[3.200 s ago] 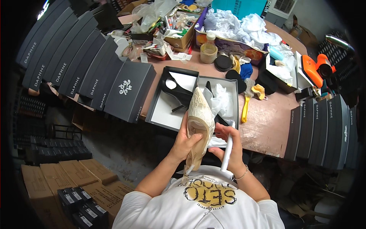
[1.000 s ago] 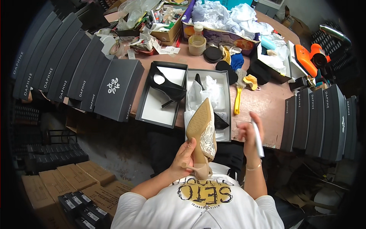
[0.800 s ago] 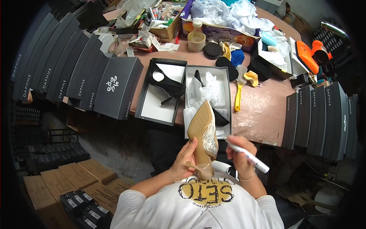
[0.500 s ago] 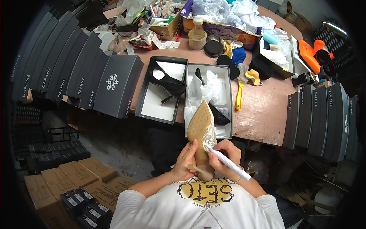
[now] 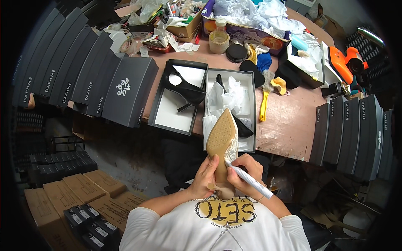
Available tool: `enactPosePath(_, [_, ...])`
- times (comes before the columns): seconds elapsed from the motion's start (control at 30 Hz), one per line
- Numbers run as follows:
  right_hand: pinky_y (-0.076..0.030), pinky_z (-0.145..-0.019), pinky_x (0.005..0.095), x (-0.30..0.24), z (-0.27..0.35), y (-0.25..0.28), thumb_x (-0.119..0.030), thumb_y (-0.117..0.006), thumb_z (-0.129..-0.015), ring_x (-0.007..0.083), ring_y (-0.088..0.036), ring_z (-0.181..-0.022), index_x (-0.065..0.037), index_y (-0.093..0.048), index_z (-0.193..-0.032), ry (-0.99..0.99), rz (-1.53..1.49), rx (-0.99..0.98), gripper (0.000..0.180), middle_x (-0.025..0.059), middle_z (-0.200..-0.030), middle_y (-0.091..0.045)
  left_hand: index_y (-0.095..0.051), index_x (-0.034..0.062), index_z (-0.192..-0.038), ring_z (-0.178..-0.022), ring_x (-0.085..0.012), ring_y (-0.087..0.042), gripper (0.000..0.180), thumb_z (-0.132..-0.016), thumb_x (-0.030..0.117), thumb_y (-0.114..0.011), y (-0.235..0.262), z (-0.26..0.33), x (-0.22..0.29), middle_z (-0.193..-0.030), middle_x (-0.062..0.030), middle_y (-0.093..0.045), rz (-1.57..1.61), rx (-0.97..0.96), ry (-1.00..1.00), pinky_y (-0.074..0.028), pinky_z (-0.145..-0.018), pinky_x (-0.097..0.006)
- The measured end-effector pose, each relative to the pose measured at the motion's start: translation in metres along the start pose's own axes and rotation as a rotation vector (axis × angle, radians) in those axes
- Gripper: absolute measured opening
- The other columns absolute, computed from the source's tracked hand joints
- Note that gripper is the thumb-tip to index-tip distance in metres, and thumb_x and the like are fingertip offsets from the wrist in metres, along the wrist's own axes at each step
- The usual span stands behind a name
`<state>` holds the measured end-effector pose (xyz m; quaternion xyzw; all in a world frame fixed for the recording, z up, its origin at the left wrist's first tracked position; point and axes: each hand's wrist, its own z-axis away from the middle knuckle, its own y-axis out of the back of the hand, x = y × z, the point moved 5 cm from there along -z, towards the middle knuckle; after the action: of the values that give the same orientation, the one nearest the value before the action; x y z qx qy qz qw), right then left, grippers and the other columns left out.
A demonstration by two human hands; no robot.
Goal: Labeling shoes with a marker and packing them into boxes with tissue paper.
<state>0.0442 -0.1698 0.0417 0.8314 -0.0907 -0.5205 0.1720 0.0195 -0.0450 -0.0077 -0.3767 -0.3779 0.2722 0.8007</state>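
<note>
A beige high-heeled shoe [image 5: 221, 136] is held sole outward in front of my chest, its pointed toe aimed away from me. My left hand [image 5: 204, 178] is closed round its left side near the heel, thumb on the sole. In my right hand [image 5: 247, 172] is a white marker pen [image 5: 253, 184], its tip at the shoe's right edge where the sole meets the whitish, creased-looking upper. Beyond the shoe lies an open grey shoebox [image 5: 254, 100] with white tissue and a black shoe. Left of it, a black high heel [image 5: 184, 90] rests in a box lid [image 5: 167, 119].
Grey shoeboxes [image 5: 130, 92] stand in rows at left, more boxes [image 5: 347, 129] at right. On the pink table [image 5: 289, 129] are a yellow-handled brush [image 5: 264, 106], a jar [image 5: 219, 39], an orange tool [image 5: 340, 65] and a tissue-filled carton [image 5: 251, 35]. Brown cartons [image 5: 75, 198] sit lower left.
The marker tip has shifted slightly left and up along the shoe's edge. The shoe has turned a little in my left hand; both hands keep their hold.
</note>
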Motion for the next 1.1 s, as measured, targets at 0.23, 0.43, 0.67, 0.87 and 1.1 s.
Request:
enactPosePath(0.23, [-0.045, -0.049, 0.0275, -0.002, -0.0009, -0.0015, -0.005, -0.073, -0.071, 0.0194, -0.056, -0.054, -0.002, -0.057, -0.086, 0.002, 0.02, -0.013, 0.022, 0.0096, -0.072, -0.059, -0.038, 0.0068, -0.134, -0.115, -0.0142, -0.053, 0.042, -0.103, 0.036, -0.039, 0.0029, 0.0002, -0.0015, -0.126, -0.0078, -0.051, -0.014, 0.025, -0.002, -0.045, -0.097, -0.031])
enactPosePath(0.43, [-0.046, -0.051, 0.028, -0.0014, 0.0007, -0.0015, -0.005, -0.073, -0.07, 0.0205, -0.057, -0.056, -0.002, -0.057, -0.086, -0.005, 0.037, 0.001, 0.023, 0.0102, -0.072, -0.059, -0.038, 0.0062, -0.134, -0.115, -0.0132, -0.052, 0.044, -0.102, 0.037, -0.04, 0.0036, -0.0007, -0.0014, -0.126, -0.0078, -0.051, -0.067, 0.015, -0.027, -0.044, -0.097, -0.03])
enactPosePath(0.67, [-0.045, -0.05, 0.0272, -0.0025, -0.0007, -0.0004, -0.004, -0.073, -0.07, 0.0194, -0.057, -0.054, -0.002, -0.056, -0.085, -0.001, 0.029, -0.03, 0.023, 0.0099, -0.071, -0.059, -0.038, 0.0065, -0.134, -0.114, -0.0129, -0.052, 0.045, -0.102, 0.038, -0.04, 0.0022, -0.0014, -0.0008, -0.124, -0.0077, -0.051, -0.081, 0.014, -0.009, -0.044, -0.096, -0.029])
enactPosePath(0.87, [-0.045, -0.05, 0.0273, -0.0017, 0.0006, -0.001, -0.004, -0.073, -0.07, 0.0195, -0.057, -0.054, -0.002, -0.056, -0.085, 0.007, 0.035, -0.04, 0.023, 0.0097, -0.07, -0.059, -0.038, 0.0068, -0.134, -0.113, -0.0123, -0.052, 0.046, -0.101, 0.039, -0.042, 0.0045, -0.0016, -0.0012, -0.124, -0.0071, -0.051, -0.108, 0.019, 0.0, -0.044, -0.096, -0.029])
enactPosePath(1.1, [-0.046, -0.051, 0.0286, -0.0009, 0.0006, -0.0015, -0.004, -0.073, -0.069, 0.0211, -0.057, -0.056, -0.002, -0.056, -0.086, 0.032, 0.067, 0.005, 0.024, 0.0099, -0.07, -0.058, -0.038, 0.0062, -0.134, -0.115, -0.0128, -0.052, 0.046, -0.102, 0.039, -0.041, 0.0027, -0.0035, 0.0002, -0.125, -0.0073, -0.051, -0.119, 0.005, -0.022, -0.044, -0.097, -0.03])
